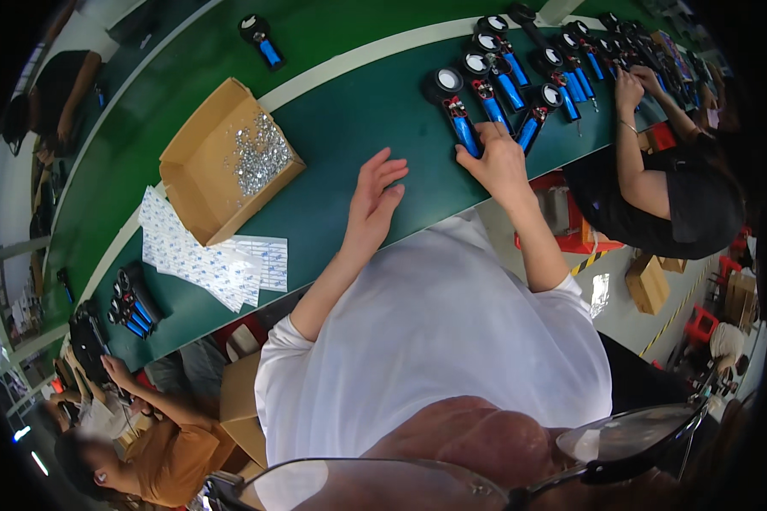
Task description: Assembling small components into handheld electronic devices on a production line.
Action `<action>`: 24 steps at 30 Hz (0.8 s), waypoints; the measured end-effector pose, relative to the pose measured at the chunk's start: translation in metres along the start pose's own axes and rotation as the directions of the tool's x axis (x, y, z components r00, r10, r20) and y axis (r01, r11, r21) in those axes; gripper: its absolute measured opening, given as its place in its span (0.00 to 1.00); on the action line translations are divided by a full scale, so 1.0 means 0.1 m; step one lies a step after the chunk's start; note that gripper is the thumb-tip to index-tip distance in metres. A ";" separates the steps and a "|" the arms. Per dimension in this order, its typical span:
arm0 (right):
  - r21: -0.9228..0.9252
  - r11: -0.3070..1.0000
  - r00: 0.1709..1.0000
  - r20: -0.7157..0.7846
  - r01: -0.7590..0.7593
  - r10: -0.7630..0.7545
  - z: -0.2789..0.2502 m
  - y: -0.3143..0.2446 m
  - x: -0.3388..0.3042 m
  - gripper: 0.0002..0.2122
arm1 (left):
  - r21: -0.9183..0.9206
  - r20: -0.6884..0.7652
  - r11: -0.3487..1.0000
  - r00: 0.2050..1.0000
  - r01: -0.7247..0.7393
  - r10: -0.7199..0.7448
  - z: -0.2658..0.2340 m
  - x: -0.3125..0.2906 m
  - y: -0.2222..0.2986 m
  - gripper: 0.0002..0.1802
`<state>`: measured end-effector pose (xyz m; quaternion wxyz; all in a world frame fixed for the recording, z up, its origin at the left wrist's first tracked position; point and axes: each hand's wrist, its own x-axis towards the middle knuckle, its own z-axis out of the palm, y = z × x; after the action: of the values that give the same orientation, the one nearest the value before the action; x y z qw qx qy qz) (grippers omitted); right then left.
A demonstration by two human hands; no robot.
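Note:
My left hand is over the green table with its fingers apart and holds nothing. Farther right, my right hand has its thumb and fingers around the lower end of a black handheld device housing. That housing has a round head with a white disc, red and black wiring, and a blue cylindrical battery. Close beside it lie similar housings, one of them angled just past my fingers. My hand partly covers the lower ends of the nearest ones.
A cardboard box of small shiny metal parts stands to the left, with printed white sheets against it. More housings lie at the far left and across the divider. Co-workers sit right and left.

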<state>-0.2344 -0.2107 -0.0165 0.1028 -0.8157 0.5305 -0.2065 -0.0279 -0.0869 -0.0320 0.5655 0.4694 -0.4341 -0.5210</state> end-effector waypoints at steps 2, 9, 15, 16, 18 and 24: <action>0.183 0.983 0.998 -0.064 0.005 0.007 0.08 -0.08 -0.01 0.18 | -0.206 -0.008 0.975 0.996 0.087 -0.091 0.01 0.05 -0.04 0.30; 0.429 0.898 0.992 0.033 0.099 -0.125 0.19 -0.76 -0.25 0.19 | -0.479 -0.205 0.861 0.932 0.171 -0.299 0.09 0.15 -0.06 0.28; 0.418 0.888 0.963 0.095 0.191 -0.252 0.30 -0.95 -0.34 0.22 | -0.389 -0.239 0.920 0.961 0.035 -0.137 -0.09 0.05 -0.20 0.15; 0.419 0.880 0.954 0.092 0.222 -0.284 0.30 -0.98 -0.33 0.21 | -0.377 -0.228 0.926 0.964 0.040 -0.135 -0.14 0.03 -0.18 0.14; 0.416 0.875 0.945 0.095 0.248 -0.313 0.24 -0.99 -0.30 0.20 | -0.383 -0.219 0.921 0.961 0.074 -0.168 -0.18 -0.02 -0.13 0.13; 0.627 0.745 0.954 0.012 0.227 -0.301 0.16 -0.94 -0.07 0.09 | -0.448 -0.142 0.888 0.972 0.108 -0.190 -0.23 -0.12 -0.04 0.16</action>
<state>-0.1526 -0.1656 0.0042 0.3638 -0.8135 0.3058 -0.3352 -0.0067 -0.0734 -0.0401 0.6517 0.4080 -0.2153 -0.6020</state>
